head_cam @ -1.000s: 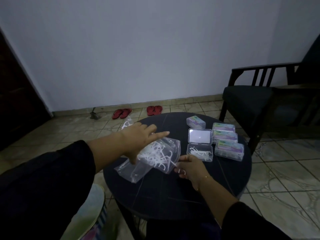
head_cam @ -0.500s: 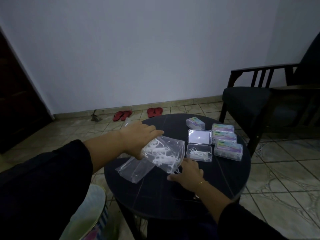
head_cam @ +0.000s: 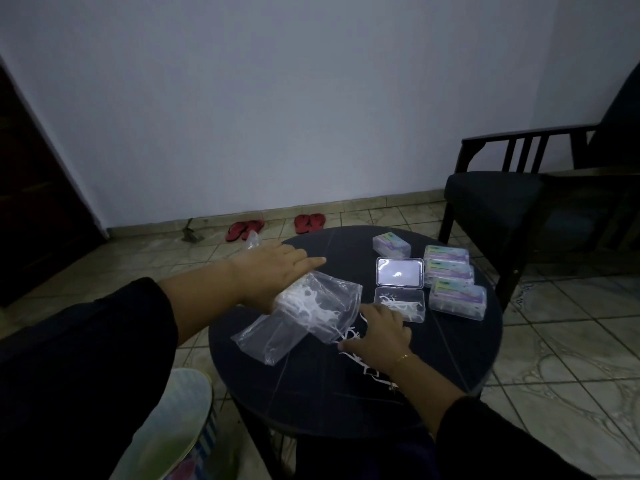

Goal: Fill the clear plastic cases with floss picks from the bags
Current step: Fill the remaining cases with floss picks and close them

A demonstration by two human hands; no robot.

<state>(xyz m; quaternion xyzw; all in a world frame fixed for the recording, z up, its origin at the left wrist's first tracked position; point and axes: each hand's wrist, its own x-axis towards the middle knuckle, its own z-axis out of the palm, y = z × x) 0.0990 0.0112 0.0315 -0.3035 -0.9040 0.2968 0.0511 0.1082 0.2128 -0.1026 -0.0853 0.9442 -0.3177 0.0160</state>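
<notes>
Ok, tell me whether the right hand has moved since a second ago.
Yes. The right hand slid toward the person, away from the open case, over spilled floss picks.

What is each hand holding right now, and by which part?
The left hand holds the clear bag at its upper end. The right hand rests on loose floss picks on the table; a grip cannot be told.

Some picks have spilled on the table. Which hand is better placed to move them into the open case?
Right. The right hand already rests on the loose picks, just in front of the open case. The left hand is busy holding up the bag.
</notes>
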